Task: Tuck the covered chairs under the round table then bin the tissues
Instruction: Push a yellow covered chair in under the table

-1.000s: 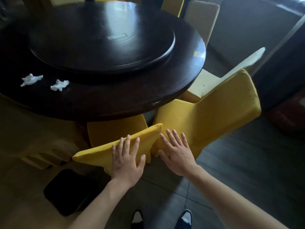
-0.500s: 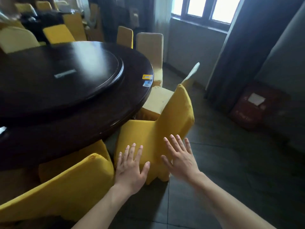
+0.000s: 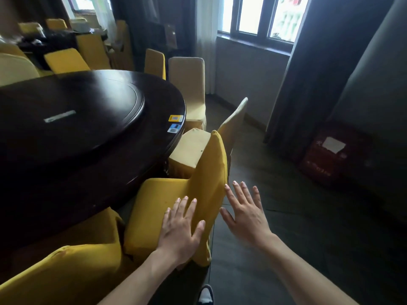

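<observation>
The dark round table (image 3: pixel 154 150) with its turntable (image 3: pixel 72 119) fills the left. A yellow-covered chair (image 3: pixel 207 172) stands at the table's right edge, seat partly under it. My left hand (image 3: pixel 180 227) lies flat and open against the lower part of its backrest. My right hand (image 3: pixel 244 212) hovers open just right of the backrest edge, apart from it or barely touching. Another yellow-covered chair (image 3: pixel 72 267) sits close at bottom left. A cream-covered chair (image 3: pixel 193 148) stands behind the yellow one, turned outward. The tissues are out of view.
More covered chairs (image 3: pixel 187 78) ring the table's far side and a second table at the back left. A window (image 3: pixel 257 16) and dark curtains (image 3: pixel 308 69) are on the right wall. A red box (image 3: pixel 326 155) rests on the dark tiled floor (image 3: pixel 275 238). My shoe (image 3: pixel 206 296) shows at the bottom.
My view has swung right, away from the first yellow chair and the tissues. Both open hands have moved from that chair's backrest to the neighbouring yellow chair's backrest.
</observation>
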